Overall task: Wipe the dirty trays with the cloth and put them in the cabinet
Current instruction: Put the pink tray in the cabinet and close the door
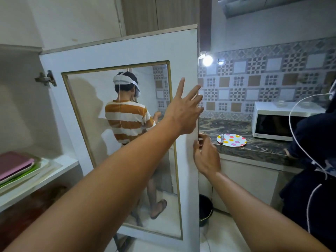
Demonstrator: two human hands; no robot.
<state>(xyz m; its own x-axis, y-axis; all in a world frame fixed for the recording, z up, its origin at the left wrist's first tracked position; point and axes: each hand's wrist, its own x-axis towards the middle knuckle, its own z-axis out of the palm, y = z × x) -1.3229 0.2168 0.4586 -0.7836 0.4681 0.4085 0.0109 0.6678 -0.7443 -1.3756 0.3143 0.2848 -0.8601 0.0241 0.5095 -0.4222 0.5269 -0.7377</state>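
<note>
The white cabinet door with a glass pane stands open in front of me. My left hand reaches across it with fingers spread, fingertips at the door's right edge. My right hand is lower, its fingers curled around that same edge. Inside the cabinet at the left, a stack of trays lies on the white shelf: a pink one on top, green and white ones beneath. No cloth is in view.
Through the glass pane a person in a striped shirt is seen from behind. A marble counter at the right holds a polka-dot plate and a white microwave. Another person in dark clothes stands at the far right. A black bucket sits on the floor.
</note>
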